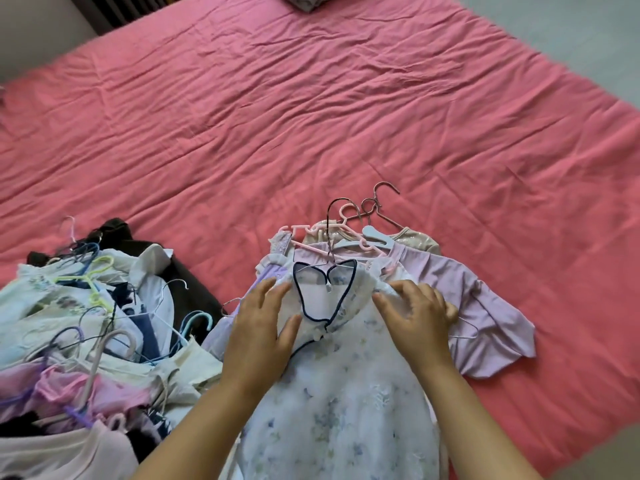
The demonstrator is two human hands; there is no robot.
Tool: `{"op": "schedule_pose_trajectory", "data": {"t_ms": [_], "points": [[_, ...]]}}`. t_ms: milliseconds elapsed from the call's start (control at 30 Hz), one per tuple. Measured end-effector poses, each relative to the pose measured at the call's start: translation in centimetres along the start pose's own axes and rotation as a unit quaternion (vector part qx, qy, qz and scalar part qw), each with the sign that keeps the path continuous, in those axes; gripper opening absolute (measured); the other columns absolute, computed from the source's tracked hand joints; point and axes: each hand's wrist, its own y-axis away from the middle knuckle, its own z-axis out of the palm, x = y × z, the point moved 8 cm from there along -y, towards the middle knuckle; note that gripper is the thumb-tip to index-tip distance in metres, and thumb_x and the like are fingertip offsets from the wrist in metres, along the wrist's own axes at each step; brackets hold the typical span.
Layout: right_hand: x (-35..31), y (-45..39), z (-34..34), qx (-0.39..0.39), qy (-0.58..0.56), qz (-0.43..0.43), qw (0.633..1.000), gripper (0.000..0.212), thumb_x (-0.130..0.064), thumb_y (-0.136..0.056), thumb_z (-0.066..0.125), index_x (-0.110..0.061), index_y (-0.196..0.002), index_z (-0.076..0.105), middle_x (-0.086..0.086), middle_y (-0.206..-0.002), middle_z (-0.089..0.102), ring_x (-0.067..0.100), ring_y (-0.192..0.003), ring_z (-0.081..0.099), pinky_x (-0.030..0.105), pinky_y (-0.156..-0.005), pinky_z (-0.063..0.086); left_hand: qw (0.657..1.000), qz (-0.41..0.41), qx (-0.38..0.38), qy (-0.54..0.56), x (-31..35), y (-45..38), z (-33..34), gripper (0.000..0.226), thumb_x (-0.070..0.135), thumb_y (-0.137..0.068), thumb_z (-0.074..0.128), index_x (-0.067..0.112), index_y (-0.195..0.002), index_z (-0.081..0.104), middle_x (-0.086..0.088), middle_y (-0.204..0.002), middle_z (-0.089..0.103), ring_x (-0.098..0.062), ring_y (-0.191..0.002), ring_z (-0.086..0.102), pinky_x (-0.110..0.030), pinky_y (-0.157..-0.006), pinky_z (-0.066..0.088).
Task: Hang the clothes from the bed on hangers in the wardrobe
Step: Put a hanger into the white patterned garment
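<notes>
Pale floral-print fabric with navy piping forms the sleeveless dress (346, 393) lying on top of a small stack of hangered garments on the pink bedsheet (311, 116), its thin dark wire hanger (334, 233) protruding through the collar. The left hand (263, 327) and right hand (415, 317) lie on its two shoulders, fingers spread and nearly flat, clasping nothing. A lilac short-sleeved top (485, 313) lies beneath; a jumbled heap of clothes and coloured hangers (86, 327) sits to the left.
</notes>
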Motion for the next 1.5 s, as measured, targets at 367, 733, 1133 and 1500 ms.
{"op": "schedule_pose_trajectory", "data": {"t_ms": [367,733,1133,1500], "points": [[-6.5,9.4,-11.0,0.109,-0.146,-0.051,0.982,0.011,-0.049,-0.067,0.064,-0.044,-0.072,0.056,-0.019,-0.077,0.065,-0.016,-0.089,0.048,0.022,-0.089,0.022,0.989,0.145,0.002,0.042,3.1,3.4,-8.3,0.035,0.054,-0.083,0.051,0.034,-0.111,0.058,0.008,-0.093,0.07,-0.021,-0.083,0.065,-0.038,-0.07,0.052],[-15.6,31.3,-22.6,0.316,-0.027,-0.057,0.947,0.019,-0.059,-0.071,0.054,-0.044,-0.077,0.065,-0.018,-0.077,0.065,-0.001,-0.085,0.055,0.015,-0.089,0.02,0.899,0.332,-0.014,0.285,5.6,17.7,-17.7,0.016,0.025,-0.089,0.05,0.016,-0.086,0.062,0.002,-0.076,0.062,-0.015,-0.071,0.055,-0.024,-0.066,0.042],[-29.7,56.0,-33.8,0.502,0.074,-0.047,0.861,0.011,-0.056,-0.072,0.062,-0.047,-0.076,0.059,-0.017,-0.073,0.063,0.003,-0.074,0.06,0.054,-0.084,0.04,0.754,0.533,-0.03,0.383,12.3,35.5,-31.7,0.024,0.023,-0.09,0.049,0.01,-0.095,0.068,0.021,-0.079,0.059,0.008,-0.072,0.054,-0.003,-0.066,0.037],[-37.9,70.3,-41.0,0.626,0.182,-0.031,0.757,0.028,-0.049,-0.083,0.054,-0.03,-0.089,0.072,-0.006,-0.083,0.066,0.021,-0.088,0.062,0.058,-0.09,0.039,0.681,0.591,0.101,0.42,15.5,46.2,-45.3,0.027,0.034,-0.091,0.049,0.016,-0.097,0.069,0.006,-0.08,0.067,-0.018,-0.07,0.06,-0.031,-0.061,0.047]]}}
